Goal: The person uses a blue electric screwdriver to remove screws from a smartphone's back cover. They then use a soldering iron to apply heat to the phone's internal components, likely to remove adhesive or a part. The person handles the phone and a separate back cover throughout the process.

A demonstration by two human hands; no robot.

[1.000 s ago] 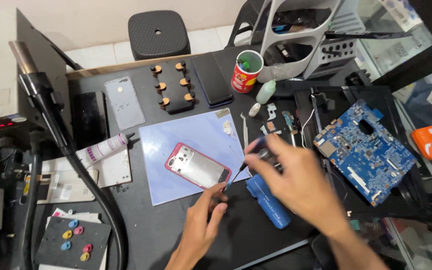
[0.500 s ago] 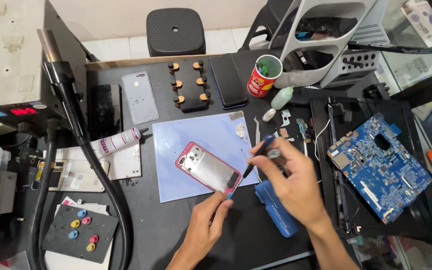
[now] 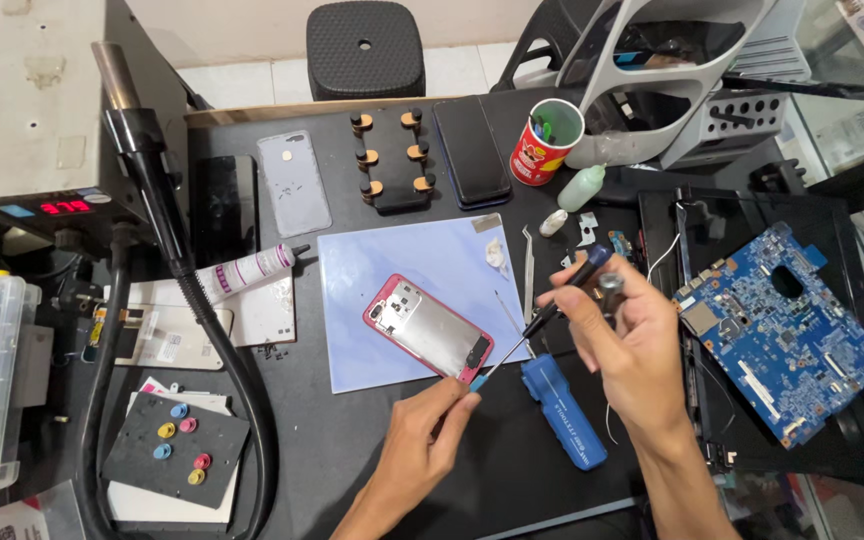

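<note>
An opened pink-framed phone point(image 3: 429, 329) lies face down on a pale blue mat point(image 3: 414, 296). My right hand point(image 3: 624, 340) grips a black screwdriver point(image 3: 550, 300) whose tip points at the phone's lower right corner. My left hand point(image 3: 414, 446) reaches up from below, its fingertips pinched at that same corner near the screwdriver tip; whether they hold anything small there is not visible. A blue tool case point(image 3: 563, 410) lies just right of my left hand, under my right wrist.
A blue circuit board point(image 3: 780, 329) sits at right. A hot-air station point(image 3: 47, 110) with a black hose point(image 3: 222, 350) stands at left. At the back lie a grey phone cover point(image 3: 293, 182), a dark phone point(image 3: 471, 151), a clamp jig point(image 3: 390, 160) and a red cup point(image 3: 542, 141). Tweezers point(image 3: 529, 270) rest by the mat.
My right hand has drawn back to the right and raised the screwdriver handle, its tip staying by the phone's corner. My left hand stays at that corner. The view has shifted.
</note>
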